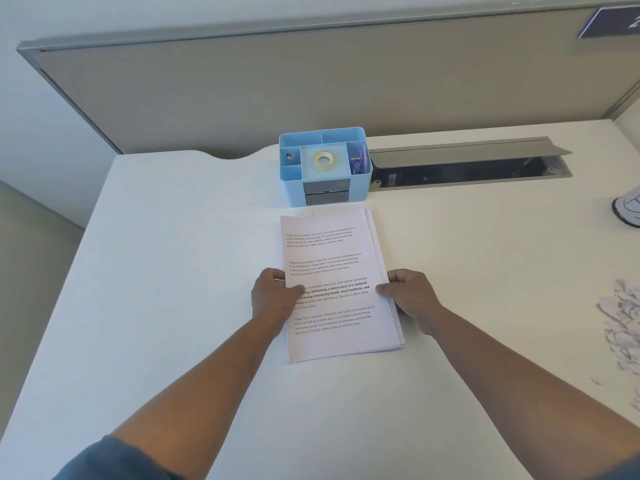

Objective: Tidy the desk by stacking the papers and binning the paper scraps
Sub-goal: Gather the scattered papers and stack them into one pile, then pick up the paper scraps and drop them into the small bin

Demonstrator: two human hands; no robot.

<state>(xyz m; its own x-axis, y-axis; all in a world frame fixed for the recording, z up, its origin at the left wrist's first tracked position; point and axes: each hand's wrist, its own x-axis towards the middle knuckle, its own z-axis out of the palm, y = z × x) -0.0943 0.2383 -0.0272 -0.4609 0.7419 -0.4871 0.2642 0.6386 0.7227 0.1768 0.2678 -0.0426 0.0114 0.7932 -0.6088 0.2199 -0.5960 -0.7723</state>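
White papers (332,265) read "Village life".

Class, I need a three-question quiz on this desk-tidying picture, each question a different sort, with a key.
1. True or false: both hands grip the paper stack.
2. Where do the paper scraps lie? A) beside the right hand B) at the desk's right edge C) in the organizer
3. Fill in: the tape roll sits in the blue desk organizer's ____ compartment.

Key: 1 true, the left hand holds the other side; 2 B; 3 middle.
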